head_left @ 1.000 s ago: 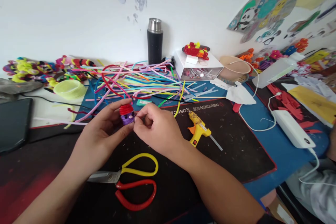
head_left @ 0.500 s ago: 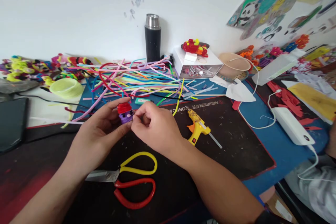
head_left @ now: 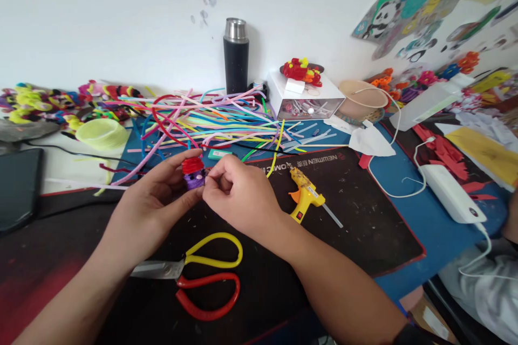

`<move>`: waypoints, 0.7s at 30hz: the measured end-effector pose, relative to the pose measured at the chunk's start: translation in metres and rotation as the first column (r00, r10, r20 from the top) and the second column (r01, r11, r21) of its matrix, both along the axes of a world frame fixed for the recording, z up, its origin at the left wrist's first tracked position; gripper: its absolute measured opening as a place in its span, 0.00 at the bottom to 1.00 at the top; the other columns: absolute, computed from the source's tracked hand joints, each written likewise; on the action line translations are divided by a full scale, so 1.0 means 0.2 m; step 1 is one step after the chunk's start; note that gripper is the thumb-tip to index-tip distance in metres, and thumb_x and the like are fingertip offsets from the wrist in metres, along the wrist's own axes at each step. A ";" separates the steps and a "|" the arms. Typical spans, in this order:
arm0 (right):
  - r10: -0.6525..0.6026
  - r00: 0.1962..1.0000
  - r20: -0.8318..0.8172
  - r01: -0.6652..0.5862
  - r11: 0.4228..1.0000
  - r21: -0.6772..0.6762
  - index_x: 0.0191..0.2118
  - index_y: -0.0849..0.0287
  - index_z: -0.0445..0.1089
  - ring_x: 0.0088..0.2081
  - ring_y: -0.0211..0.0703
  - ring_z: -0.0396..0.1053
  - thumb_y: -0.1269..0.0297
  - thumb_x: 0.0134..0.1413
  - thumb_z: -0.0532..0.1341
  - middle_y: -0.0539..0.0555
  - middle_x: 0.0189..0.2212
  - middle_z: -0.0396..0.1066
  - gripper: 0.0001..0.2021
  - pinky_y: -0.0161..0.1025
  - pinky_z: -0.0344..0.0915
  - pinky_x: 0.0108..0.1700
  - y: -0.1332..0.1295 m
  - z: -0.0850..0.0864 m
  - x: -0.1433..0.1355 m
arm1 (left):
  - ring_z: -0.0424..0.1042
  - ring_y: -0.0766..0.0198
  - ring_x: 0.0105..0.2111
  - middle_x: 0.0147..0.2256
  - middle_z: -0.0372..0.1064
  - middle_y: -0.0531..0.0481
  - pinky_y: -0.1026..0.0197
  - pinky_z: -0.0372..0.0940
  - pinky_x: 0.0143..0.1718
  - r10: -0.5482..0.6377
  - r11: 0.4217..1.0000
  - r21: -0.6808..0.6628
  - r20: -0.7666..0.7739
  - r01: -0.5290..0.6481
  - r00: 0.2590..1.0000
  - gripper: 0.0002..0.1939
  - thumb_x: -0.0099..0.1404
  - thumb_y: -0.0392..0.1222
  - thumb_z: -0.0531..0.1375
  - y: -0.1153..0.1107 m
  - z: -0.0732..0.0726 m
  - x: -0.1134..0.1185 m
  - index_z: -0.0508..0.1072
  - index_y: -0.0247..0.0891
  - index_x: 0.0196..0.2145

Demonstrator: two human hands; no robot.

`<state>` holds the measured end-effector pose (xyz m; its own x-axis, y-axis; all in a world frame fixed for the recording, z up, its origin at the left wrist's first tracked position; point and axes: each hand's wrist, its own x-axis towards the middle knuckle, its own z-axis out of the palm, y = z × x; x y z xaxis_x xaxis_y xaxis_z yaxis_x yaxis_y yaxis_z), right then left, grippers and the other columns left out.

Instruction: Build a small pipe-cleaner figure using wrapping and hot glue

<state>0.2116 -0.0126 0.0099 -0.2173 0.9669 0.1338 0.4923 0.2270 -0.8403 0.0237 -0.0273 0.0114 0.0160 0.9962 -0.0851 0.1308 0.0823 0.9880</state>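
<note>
We take this for a craft workshop, set up at a blue table (head_left: 439,237). Just beyond the grip of our left hand (head_left: 151,207) we see a heap of coloured pipe cleaners (head_left: 226,118); to its right lies a yellow glue gun (head_left: 305,194), and nearer us, big scissors (head_left: 178,271). Fuzzy figures (head_left: 30,102) pile up well left of the grip, fuzzy flowers (head_left: 469,62) far right, below animal pictures (head_left: 382,17) on the wall (head_left: 101,21).

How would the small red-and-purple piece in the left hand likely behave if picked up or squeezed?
The red-and-purple piece is probably light, being so small beside the left hand holding it. Its fuzzy-looking surface suggests it would hardly slip. The ridged red top might give a little if squeezed.
</note>
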 end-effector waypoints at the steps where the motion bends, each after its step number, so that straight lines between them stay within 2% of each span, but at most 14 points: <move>1: 0.000 1.000 -0.001 0.000 1.000 -0.002 0.37 0.51 0.68 0.25 0.41 0.66 0.65 0.64 0.68 0.43 0.23 0.70 0.08 0.40 0.56 0.32 0.00 0.00 0.00 | 0.85 0.49 0.50 0.48 0.89 0.44 0.61 0.79 0.47 0.002 1.000 -0.002 0.005 -0.002 1.000 0.40 0.54 0.56 0.84 0.00 0.00 0.00 0.83 0.45 0.62; 8: 0.002 1.000 -0.021 -0.002 0.999 -0.033 0.36 0.51 0.67 0.24 0.40 0.65 0.64 0.64 0.67 0.41 0.22 0.66 0.08 0.39 0.55 0.32 0.00 0.01 0.00 | 0.86 0.52 0.46 0.39 0.87 0.50 0.64 0.80 0.44 0.009 0.999 0.042 -0.002 -0.009 1.000 0.39 0.56 0.52 0.83 0.00 -0.02 0.00 0.84 0.47 0.64; 14: -0.003 1.000 -0.013 0.002 1.000 -0.027 0.38 0.51 0.68 0.25 0.40 0.66 0.63 0.65 0.67 0.42 0.23 0.67 0.07 0.39 0.56 0.33 0.00 0.01 0.00 | 0.85 0.55 0.45 0.46 0.88 0.45 0.63 0.80 0.46 -0.024 1.000 0.017 0.083 0.022 0.996 0.38 0.60 0.55 0.82 0.00 -0.03 -0.01 0.83 0.47 0.66; 21: -0.005 1.000 0.018 0.005 0.999 -0.045 0.38 0.51 0.67 0.25 0.39 0.66 0.62 0.66 0.68 0.42 0.23 0.68 0.08 0.39 0.55 0.33 -0.01 0.02 0.00 | 0.82 0.61 0.39 0.39 0.84 0.50 0.67 0.78 0.43 -0.037 0.997 -0.060 0.161 0.047 0.986 0.42 0.62 0.58 0.82 0.00 -0.03 -0.03 0.80 0.51 0.70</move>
